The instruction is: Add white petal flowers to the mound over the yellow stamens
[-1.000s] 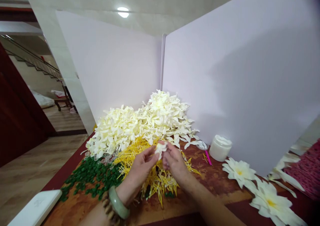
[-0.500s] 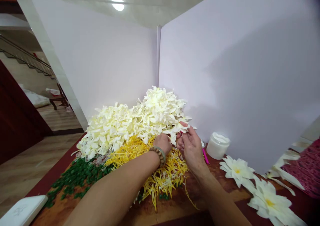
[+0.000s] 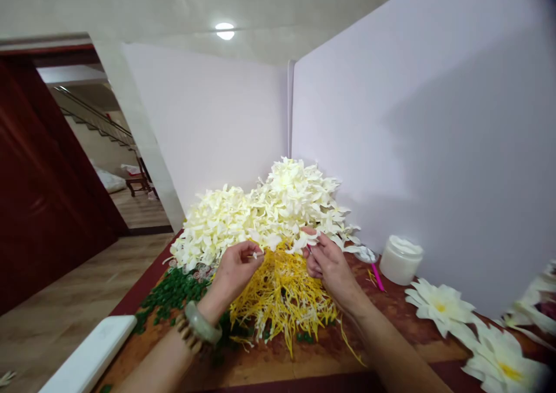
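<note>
White flower [image 3: 300, 242] is poking out from the grip of the right hand [image 3: 332, 264], by the front of the flower pile [image 3: 260, 207], just behind the yellow strings [image 3: 282, 288]. Those fingers are pinching it. The left hand [image 3: 234, 270] is pinching a small white bit [image 3: 255, 256], too tiny to name. Soft pinching is probably working best, since hard squeezing could be creasing the petals. Both arms are reaching forward over the tabletop [image 3: 391, 306], fingers pointing inward, hands not touching.
</note>
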The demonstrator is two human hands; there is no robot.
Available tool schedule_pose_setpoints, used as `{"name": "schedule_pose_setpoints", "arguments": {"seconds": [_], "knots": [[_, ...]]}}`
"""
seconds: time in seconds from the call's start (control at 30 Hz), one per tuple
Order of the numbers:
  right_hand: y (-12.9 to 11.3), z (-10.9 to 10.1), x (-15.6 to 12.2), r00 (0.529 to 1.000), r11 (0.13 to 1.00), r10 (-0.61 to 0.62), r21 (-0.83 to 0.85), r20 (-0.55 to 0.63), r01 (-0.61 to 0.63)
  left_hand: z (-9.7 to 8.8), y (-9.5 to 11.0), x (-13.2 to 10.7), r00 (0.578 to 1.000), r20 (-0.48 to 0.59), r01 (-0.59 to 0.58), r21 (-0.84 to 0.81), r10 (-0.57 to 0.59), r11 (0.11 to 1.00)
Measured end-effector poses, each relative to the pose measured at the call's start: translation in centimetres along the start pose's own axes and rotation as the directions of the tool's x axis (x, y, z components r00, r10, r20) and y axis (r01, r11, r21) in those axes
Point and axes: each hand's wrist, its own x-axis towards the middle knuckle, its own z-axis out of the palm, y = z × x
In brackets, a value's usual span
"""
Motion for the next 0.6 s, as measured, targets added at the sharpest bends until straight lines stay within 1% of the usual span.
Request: {"name": "schedule_pose_setpoints", "arguments": {"seconds": [0.07, 0.13, 0.17, 0.23, 0.3, 0.33, 0.37, 0.43, 0.6], "knots": [[0.2, 0.3, -0.6, 0.986, 0.993, 0.109, 0.033, 0.126, -0.114, -0.9, -0.6, -1.4, 0.999, -0.025, 0.02, -0.06, -0.022, 0.998], [0.3, 0.5, -1.1, 0.948, 0.974, 0.205, 0.049, 0.243, -0.223, -1.2, -1.0, -2.3, 0.998, -0.056, 0.034, -0.129, -0.042, 0.991], [0.4, 0.6, -1.3, 0.926, 0.963, 0.241, 0.05, 0.291, -0.266, -1.2, -1.2, -2.6, 0.994, -0.092, 0.038, -0.155, -0.053, 0.987], [0.6, 0.7, -1.6, 0.886, 0.944, 0.291, 0.04, 0.36, -0.326, -1.1, -1.8, -2.9, 0.976, -0.206, 0.033, -0.164, -0.067, 0.986], [0.8, 0.8, -1.8, 0.861, 0.935, 0.316, 0.02, 0.399, -0.353, -1.0, -2.5, -3.0, 0.946, -0.318, 0.024, -0.142, -0.069, 0.99], [0.9, 0.8, -1.8, 0.853, 0.934, 0.322, 0.009, 0.41, -0.357, -1.0, -2.9, -3.1, 0.935, -0.347, 0.018, -0.146, -0.068, 0.989], [1.0, 0.9, -1.9, 0.849, 0.934, 0.325, -0.002, 0.416, -0.357, -1.1, -3.2, -3.1, 0.93, -0.36, 0.012, -0.164, -0.071, 0.986], [1.2, 1.0, -1.9, 0.843, 0.937, 0.33, -0.039, 0.425, -0.347, -1.3, -3.7, -3.2, 0.934, -0.345, 0.016, -0.214, -0.091, 0.977], [2.0, 1.3, -2.1, 0.819, 0.931, 0.359, -0.234, 0.447, -0.281, -1.7, -3.8, -3.3, 0.955, -0.249, 0.096, -0.251, -0.16, 0.963]]}}
